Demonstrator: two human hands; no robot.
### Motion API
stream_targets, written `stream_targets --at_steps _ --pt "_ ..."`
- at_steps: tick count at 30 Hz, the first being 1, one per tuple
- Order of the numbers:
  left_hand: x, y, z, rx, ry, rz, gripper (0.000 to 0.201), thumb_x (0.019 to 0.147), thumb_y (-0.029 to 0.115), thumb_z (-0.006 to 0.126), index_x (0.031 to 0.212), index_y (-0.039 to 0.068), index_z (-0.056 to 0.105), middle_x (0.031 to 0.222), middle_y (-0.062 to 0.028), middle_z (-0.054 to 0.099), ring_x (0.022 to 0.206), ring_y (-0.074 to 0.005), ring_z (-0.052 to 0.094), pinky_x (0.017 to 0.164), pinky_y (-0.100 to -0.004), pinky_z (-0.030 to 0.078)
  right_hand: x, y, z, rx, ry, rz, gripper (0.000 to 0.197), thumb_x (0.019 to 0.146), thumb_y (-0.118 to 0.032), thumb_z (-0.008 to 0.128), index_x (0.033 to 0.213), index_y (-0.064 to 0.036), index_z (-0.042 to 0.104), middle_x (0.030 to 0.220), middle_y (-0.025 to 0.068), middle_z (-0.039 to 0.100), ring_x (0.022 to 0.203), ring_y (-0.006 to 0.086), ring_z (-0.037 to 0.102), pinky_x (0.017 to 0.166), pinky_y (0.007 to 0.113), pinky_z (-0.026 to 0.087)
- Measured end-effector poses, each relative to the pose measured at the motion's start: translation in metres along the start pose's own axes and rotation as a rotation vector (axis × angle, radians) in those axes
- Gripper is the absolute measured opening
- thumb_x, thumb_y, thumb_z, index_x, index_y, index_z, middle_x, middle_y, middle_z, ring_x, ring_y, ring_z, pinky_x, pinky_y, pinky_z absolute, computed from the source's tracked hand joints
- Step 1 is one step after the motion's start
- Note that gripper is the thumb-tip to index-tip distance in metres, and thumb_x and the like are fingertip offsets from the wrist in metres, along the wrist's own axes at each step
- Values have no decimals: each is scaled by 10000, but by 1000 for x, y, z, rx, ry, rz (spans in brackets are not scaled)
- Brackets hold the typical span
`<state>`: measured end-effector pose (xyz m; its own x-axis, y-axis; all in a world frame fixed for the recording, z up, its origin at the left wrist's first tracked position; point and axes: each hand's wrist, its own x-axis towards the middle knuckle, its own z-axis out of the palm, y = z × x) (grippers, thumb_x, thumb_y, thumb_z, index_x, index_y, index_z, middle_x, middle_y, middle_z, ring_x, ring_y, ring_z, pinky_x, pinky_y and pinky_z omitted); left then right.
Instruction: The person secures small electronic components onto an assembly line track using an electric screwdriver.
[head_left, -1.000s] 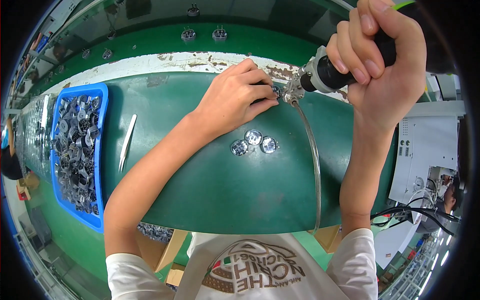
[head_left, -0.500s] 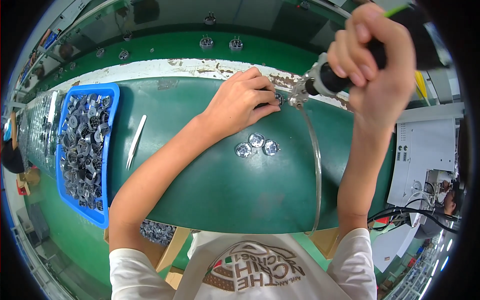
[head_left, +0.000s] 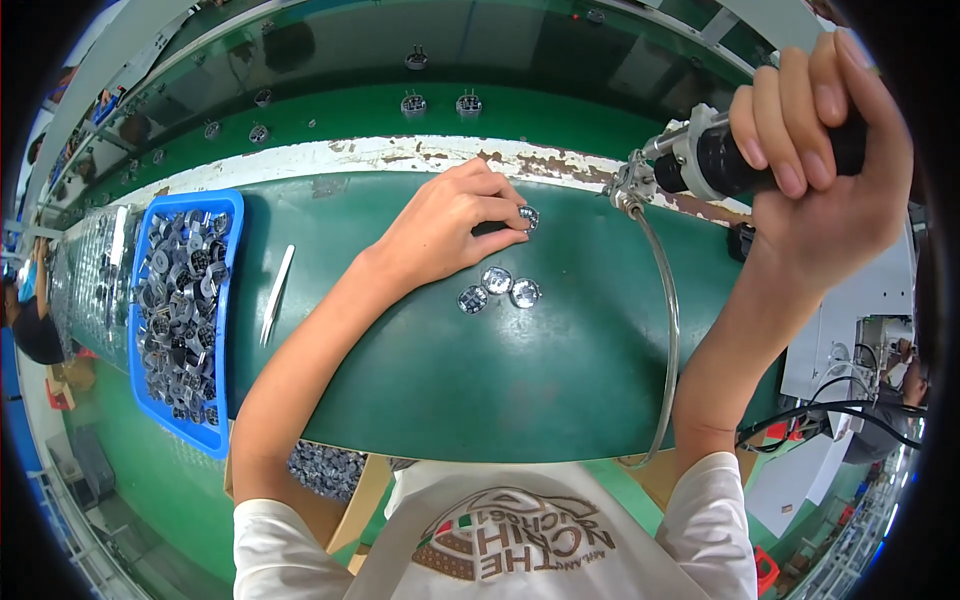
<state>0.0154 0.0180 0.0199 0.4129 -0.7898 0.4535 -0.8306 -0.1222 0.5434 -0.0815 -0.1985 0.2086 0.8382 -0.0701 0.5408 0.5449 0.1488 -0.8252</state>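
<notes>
My left hand (head_left: 440, 228) rests on the green work mat (head_left: 450, 390), its thumb and fingers pinching a small round electronic part (head_left: 529, 217). Most of that part is covered by the fingertips. Up at the right, my right hand (head_left: 835, 190) is wrapped round a black power screwdriver (head_left: 715, 160). Its metal nose (head_left: 630, 183) points left and stands clear of the pinched part. From the nose a clear hose (head_left: 670, 330) runs down over the mat. Three round parts with shiny faces (head_left: 497, 281) lie close together just below my left hand.
A blue tray (head_left: 134, 330) heaped with grey round parts stands at the left, beside white tweezers (head_left: 277, 295). Beyond the worn white ledge (head_left: 390, 153), pronged parts (head_left: 468, 103) sit on a green belt. Black cables (head_left: 820, 408) hang at the right. Under the table edge is a box of parts (head_left: 327, 470).
The screwdriver in my right hand has moved up and right, away from the pinched part, which now shows more. My left hand keeps its pinch. The whole view has shifted slightly.
</notes>
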Motion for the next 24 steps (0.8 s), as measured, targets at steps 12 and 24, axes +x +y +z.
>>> stream_targets --at_steps 12,24 --pt "19 -4 -25 -65 135 -269 162 820 197 832 850 53 764 861 -80 748 802 -245 685 742 -346 538 -2 -1 -9 13 62 -76 230 1036 -185 432 926 2 509 540 -28 333 446 73 314 529 253 331" --pt "80 -60 17 653 206 -298 225 852 284 779 841 63 737 797 -93 723 813 -325 703 654 -431 548 2 -3 -1 -118 95 -98 187 1022 -161 421 922 -23 497 533 -42 327 445 72 300 535 249 320"
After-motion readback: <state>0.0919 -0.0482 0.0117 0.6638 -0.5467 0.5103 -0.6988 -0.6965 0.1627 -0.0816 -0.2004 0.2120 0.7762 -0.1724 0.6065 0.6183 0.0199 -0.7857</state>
